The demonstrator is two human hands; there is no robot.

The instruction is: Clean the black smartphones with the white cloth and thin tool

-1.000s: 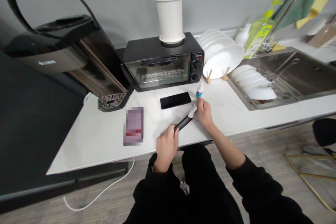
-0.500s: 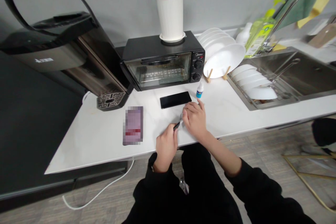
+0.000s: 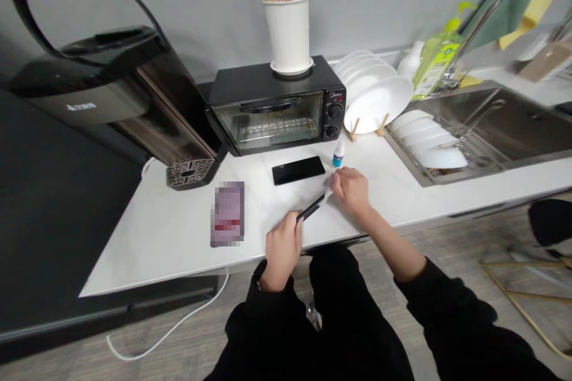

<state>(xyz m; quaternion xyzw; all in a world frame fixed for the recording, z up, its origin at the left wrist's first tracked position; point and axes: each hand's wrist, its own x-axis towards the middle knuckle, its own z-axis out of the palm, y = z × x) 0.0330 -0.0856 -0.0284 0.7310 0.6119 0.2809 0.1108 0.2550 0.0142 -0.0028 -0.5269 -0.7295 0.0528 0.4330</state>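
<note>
My left hand (image 3: 283,244) is closed around one end of a slim black object (image 3: 310,208) near the counter's front edge. That object points up and to the right, and its exact kind is not clear. My right hand (image 3: 351,190) has its fingers curled together just beyond the object's far end. Something pale may be at its fingertips, too small to make out. A small white bottle with a blue label (image 3: 338,156) stands just behind my right hand. To the left of the bottle, a black phone-like slab (image 3: 298,171) lies flat on the white counter (image 3: 174,238).
A blurred-out purple packet (image 3: 229,214) lies on the left. Behind stand a black drink machine (image 3: 147,101) and a toaster oven (image 3: 272,110) with a white utensil pot (image 3: 288,36) on top. Racked plates (image 3: 379,104) and a sink (image 3: 518,125) are on the right.
My right hand has moved right, away from my left hand, uncovering more of the slim black object. My left hand stays in place, still holding it.
</note>
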